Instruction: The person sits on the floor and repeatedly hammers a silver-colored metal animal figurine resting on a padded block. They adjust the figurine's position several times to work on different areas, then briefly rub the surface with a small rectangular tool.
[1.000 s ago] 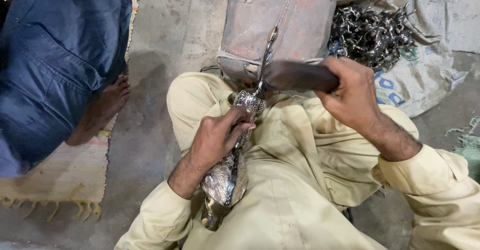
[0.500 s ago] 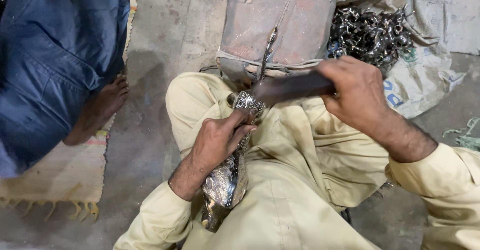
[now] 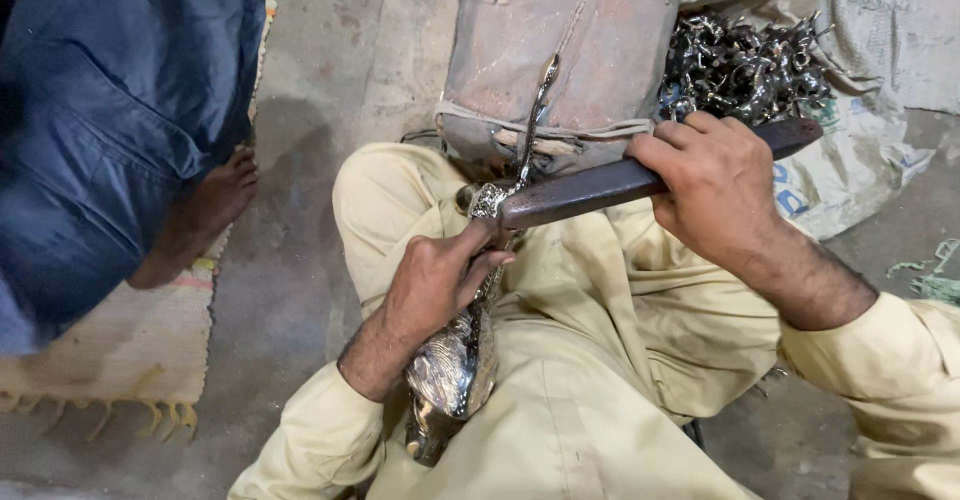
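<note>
Seen from the head camera, a person seated on a concrete floor works a silver metal bird figure (image 3: 455,365) that lies along the lap, its long neck and beak reaching up against a worn block (image 3: 560,50) wrapped in grimy cloth. The left hand (image 3: 435,280) has its fingers wrapped tight about the figure's neck, just below the ornate head. The right hand (image 3: 705,185) is closed in a full grip on a dark flat file (image 3: 600,188), whose tip lies on the figure's head.

Over the past second the file has dropped from a raised angle to lie nearly level across the figure, and its tip has slid onto the head, which suggests a filing stroke under way while the left hand has kept its hold.

Behind the right hand, a heap of dark metal castings (image 3: 745,65) rests on a pale woven sack (image 3: 850,170) with blue and green print; a second grey sack lies beyond it. At left, another person's bare foot (image 3: 215,200) and blue clothing sit beside a fringed mat (image 3: 110,350).
</note>
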